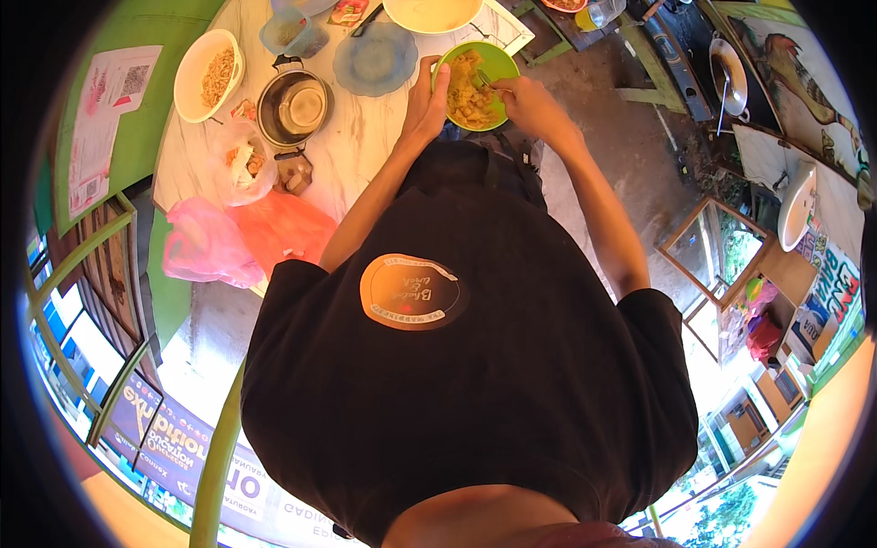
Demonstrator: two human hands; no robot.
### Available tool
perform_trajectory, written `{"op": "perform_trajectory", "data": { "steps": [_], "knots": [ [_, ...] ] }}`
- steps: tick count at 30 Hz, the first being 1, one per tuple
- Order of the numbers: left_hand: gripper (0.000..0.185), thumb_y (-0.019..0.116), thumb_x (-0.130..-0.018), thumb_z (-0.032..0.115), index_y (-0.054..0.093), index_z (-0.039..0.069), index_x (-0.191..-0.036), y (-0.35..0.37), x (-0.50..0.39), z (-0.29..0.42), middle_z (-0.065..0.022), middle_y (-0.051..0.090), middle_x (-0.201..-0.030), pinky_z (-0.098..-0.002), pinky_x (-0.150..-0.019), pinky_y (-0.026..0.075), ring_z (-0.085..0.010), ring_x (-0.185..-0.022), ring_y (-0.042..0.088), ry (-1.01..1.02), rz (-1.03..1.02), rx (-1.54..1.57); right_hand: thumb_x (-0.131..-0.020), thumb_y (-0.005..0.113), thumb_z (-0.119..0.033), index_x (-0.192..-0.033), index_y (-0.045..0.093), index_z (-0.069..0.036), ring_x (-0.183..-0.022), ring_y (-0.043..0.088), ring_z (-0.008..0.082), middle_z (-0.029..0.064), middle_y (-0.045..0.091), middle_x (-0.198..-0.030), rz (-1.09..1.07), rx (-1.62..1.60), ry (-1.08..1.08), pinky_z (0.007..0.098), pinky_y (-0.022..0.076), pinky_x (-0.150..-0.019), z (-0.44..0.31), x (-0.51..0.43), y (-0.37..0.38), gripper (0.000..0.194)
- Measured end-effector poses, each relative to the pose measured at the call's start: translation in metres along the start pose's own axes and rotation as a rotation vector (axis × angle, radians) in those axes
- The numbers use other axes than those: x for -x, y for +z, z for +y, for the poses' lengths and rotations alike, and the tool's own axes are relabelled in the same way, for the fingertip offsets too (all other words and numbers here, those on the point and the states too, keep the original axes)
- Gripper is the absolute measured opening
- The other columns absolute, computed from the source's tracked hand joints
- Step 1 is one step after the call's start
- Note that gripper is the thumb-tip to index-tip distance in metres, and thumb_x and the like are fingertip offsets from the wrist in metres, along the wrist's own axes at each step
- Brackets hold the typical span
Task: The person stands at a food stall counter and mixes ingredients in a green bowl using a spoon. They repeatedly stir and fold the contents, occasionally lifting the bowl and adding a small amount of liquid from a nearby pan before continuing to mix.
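My left hand [430,103] grips the left rim of a green bowl [505,65], its thumb at the edge. Inside lies a lumpy yellow food mixture [468,96]. My right hand [534,103] holds a metal utensil [484,77], likely a spoon or fork, whose end dips into the bowl; the food hides its tip. The bowl is at the near edge of the marble-patterned table [349,161], close to my body. Just left of it sits a blue scalloped plate [375,59].
A metal pot [293,108], a white colander of food [229,96], blue plastic containers [284,31] and a pale yellow basin [433,15] stand on the table. A knotted clear bag [243,164], a pink bag [209,243] and a red bag [284,222] lie nearer. A wok [727,75] is far right.
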State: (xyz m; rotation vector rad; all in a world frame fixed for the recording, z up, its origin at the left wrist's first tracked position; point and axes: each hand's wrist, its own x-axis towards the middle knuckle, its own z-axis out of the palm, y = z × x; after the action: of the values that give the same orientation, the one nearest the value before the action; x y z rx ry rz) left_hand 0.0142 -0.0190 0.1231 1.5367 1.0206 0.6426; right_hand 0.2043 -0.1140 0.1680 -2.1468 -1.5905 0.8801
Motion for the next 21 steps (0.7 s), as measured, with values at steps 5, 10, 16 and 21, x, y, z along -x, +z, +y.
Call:
{"op": "perform_trajectory", "data": {
  "steps": [5, 10, 16, 21],
  "knots": [
    [0.052, 0.035, -0.112, 0.050, 0.048, 0.004, -0.133, 0.001, 0.001, 0.002, -0.0293, 0.070, -0.114, -0.0472, -0.096, 0.049, -0.0414, -0.109, 0.067, 0.020, 0.042, 0.055, -0.094, 0.058, -0.009, -0.117, 0.075, -0.003, -0.091, 0.073, 0.0464, 0.0288, 0.073, -0.101, -0.037, 0.332, 0.171, 0.0554, 0.0576, -0.079, -0.035, 0.013, 0.009, 0.030],
    [0.050, 0.036, -0.113, 0.049, 0.048, 0.004, -0.134, 0.002, 0.004, -0.006, -0.0292, 0.069, -0.115, -0.0473, -0.097, 0.049, -0.0408, -0.108, 0.067, -0.012, 0.085, 0.068, -0.094, 0.058, -0.009, -0.117, 0.075, -0.002, -0.087, 0.072, 0.0471, 0.0263, 0.075, -0.099, -0.167, 0.076, 0.086, 0.0526, 0.0566, -0.080, -0.012, -0.011, 0.039, 0.030],
    [0.054, 0.038, -0.111, 0.052, 0.046, 0.004, -0.135, -0.004, 0.006, -0.005, -0.0316, 0.068, -0.116, -0.0477, -0.099, 0.049, -0.0430, -0.112, 0.066, -0.095, 0.048, 0.021, -0.099, 0.056, -0.011, -0.120, 0.073, 0.000, -0.087, 0.072, 0.0451, 0.0288, 0.073, -0.097, -0.025, -0.171, -0.098, 0.0498, 0.0543, -0.081, 0.006, 0.000, 0.013, 0.029],
    [0.054, 0.042, -0.111, 0.051, 0.046, 0.003, -0.135, 0.001, 0.007, -0.009, -0.0330, 0.068, -0.115, -0.0481, -0.098, 0.049, -0.0437, -0.111, 0.066, -0.053, 0.047, 0.034, -0.094, 0.059, -0.007, -0.120, 0.073, 0.001, -0.093, 0.071, 0.0473, 0.0283, 0.073, -0.099, -0.013, 0.054, -0.031, 0.0523, 0.0558, -0.085, -0.003, -0.002, -0.020, 0.030]
  ]
}}
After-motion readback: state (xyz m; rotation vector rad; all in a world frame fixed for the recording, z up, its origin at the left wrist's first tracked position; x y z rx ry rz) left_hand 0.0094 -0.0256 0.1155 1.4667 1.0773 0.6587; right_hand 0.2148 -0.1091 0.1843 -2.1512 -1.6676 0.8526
